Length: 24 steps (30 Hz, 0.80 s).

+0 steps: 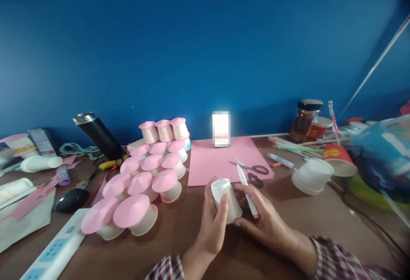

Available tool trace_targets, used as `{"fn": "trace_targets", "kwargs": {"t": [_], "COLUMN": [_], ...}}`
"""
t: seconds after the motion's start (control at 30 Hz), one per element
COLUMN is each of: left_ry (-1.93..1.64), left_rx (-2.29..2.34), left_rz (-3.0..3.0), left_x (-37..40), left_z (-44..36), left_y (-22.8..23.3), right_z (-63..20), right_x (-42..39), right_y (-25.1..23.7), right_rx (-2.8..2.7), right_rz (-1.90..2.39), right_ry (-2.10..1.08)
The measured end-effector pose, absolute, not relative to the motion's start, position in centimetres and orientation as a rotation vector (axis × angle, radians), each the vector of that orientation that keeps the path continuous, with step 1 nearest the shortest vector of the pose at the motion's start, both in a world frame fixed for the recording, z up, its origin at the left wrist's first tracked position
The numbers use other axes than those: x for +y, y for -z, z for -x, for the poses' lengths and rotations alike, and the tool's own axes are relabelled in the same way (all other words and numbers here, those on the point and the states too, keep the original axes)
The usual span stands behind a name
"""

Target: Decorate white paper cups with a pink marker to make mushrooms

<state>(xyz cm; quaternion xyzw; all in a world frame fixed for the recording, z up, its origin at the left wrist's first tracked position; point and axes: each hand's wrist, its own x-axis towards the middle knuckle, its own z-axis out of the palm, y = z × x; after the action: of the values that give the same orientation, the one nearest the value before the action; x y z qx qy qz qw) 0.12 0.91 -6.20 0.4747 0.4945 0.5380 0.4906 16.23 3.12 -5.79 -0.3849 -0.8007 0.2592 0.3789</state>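
Observation:
A plain white paper cup (226,203), bottom up and a little tilted, is in my left hand (213,222), whose thumb presses on its near side. A white marker (249,194) with an orange-red end lies across the fingers of my right hand (269,216), its other end pointing up and away. The right fingertips come up close to the cup's right side; whether they touch it I cannot tell. Just beyond the hands, dark-handled scissors (253,171) lie on pink paper sheets (211,160).
Several cups with pink cone tops (141,182) stand in rows on the left, near a power strip (54,246) and a black flask (99,137). More white cups (313,175), a red cup (339,159), a jar of dark liquid (303,122) and markers (280,160) are on the right.

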Motion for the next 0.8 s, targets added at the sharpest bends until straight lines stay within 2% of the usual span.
{"fn": "trace_targets", "kwargs": {"t": [0.57, 0.8], "left_ry": [-1.308, -1.295], "left_rx": [1.177, 1.141], "left_rz": [-1.138, -1.136], "left_x": [1.19, 1.04], "left_z": [-0.2, -0.28], "left_y": [5.5, 5.2], "right_z": [-16.18, -16.65], "right_x": [3.25, 3.51], "right_y": [6.18, 5.98], "right_rx": [-2.069, -2.069], "right_rz": [1.009, 0.877], "right_ry": [-0.645, -0.595]}}
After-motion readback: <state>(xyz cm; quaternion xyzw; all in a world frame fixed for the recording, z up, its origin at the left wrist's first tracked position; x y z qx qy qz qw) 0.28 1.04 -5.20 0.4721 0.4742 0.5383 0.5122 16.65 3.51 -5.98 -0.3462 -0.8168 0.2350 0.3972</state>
